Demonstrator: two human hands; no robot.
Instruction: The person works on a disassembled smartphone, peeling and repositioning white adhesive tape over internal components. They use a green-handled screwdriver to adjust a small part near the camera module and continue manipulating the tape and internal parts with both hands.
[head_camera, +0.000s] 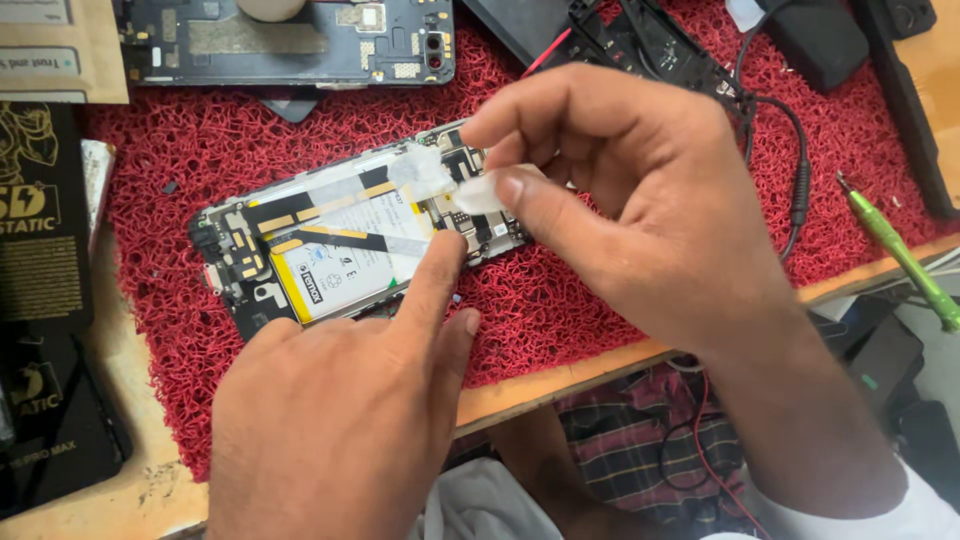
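An opened smartphone (290, 250) lies back-up on a red mesh mat (170, 150), its white and yellow battery (340, 275) and circuit boards exposed. My left hand (340, 420) presses its index fingertip on the right end of the battery. My right hand (620, 200) hovers over the phone's right end, thumb and fingers pinching a strip of clear adhesive tape (445, 180) that runs down onto the battery.
A second opened phone (290, 40) lies at the top of the mat. Dark phone parts and a black cable (795, 150) sit top right. A green screwdriver (900, 250) rests at the right. Dark packaging (40, 300) lies on the left.
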